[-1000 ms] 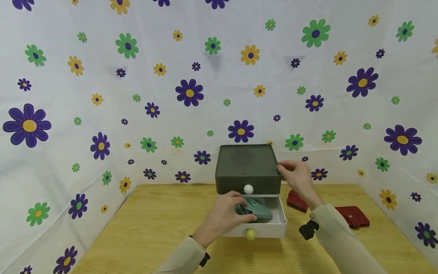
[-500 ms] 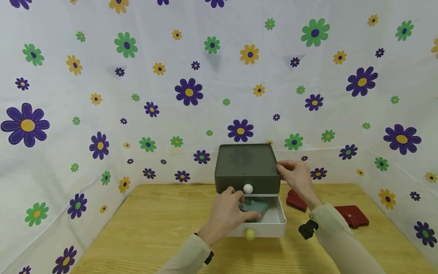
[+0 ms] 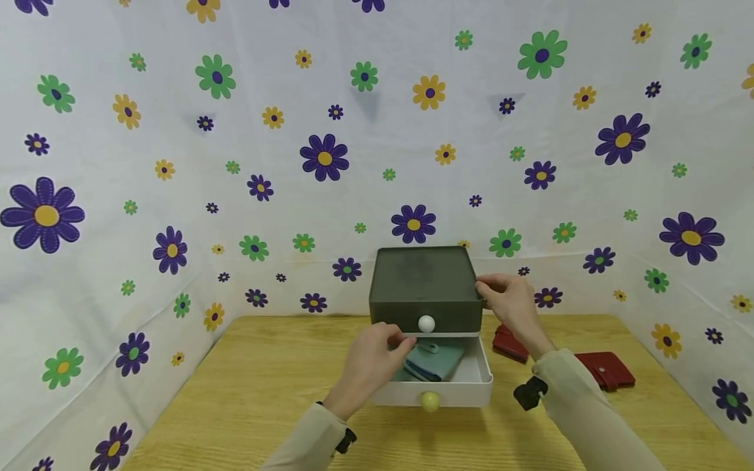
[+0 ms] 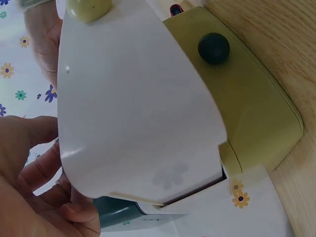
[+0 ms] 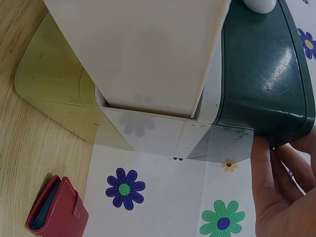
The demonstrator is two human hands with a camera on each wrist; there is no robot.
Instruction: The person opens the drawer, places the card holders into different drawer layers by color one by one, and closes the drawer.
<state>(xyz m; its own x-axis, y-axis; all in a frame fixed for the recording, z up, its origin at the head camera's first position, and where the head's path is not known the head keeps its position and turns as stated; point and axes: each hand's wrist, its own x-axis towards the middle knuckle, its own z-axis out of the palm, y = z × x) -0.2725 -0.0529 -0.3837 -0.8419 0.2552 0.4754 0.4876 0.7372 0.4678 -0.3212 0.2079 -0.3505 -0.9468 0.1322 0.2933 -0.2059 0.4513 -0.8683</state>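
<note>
A drawer unit has a dark green top drawer [image 3: 406,318], a white drawer [image 3: 459,394] pulled out below it and a yellow drawer [image 4: 261,118] at the bottom. Inside the white drawer a teal wallet [image 3: 443,361] lies, with more teal material at its left, partly hidden by my left hand [image 3: 368,363]. That hand is at the drawer's left edge, fingers loosely bent, holding nothing. My right hand [image 3: 511,304] holds the unit's upper right edge, fingertips against the dark green side.
Two red wallets lie on the wooden table [image 3: 265,379] to the right: one red wallet [image 3: 510,343] beside the unit, another red wallet [image 3: 607,371] beyond the right forearm. A flower-print cloth [image 3: 283,216] hangs behind and at both sides.
My left hand has let go of the teal wallet and drawn back to the left, leaving it inside the white drawer. The right hand has stayed in place.
</note>
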